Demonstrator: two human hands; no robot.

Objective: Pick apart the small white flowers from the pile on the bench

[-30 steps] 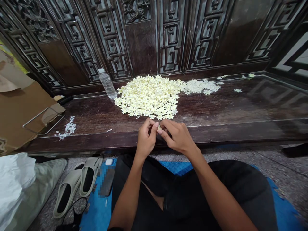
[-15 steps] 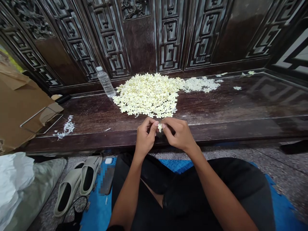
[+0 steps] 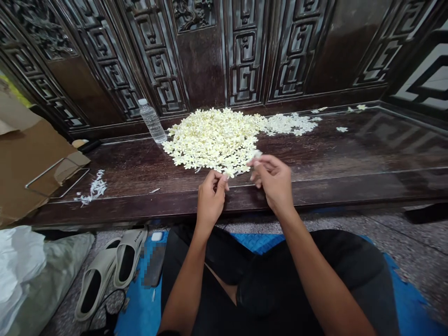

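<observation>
Above the worktop's (image 3: pixel 350 161) front edge, the right hand (image 3: pixel 278 179) has its grip pinched on a blurred white flower (image 3: pixel 257 154), at the right front of the flower heap (image 3: pixel 213 137). The left hand (image 3: pixel 210 193) bunches its fingers at the heap's front; I cannot tell whether its grip has anything. Open wood runs rightward to the worktop's end, while a bottle (image 3: pixel 152 122) stands just left of the heap, near the back edge.
</observation>
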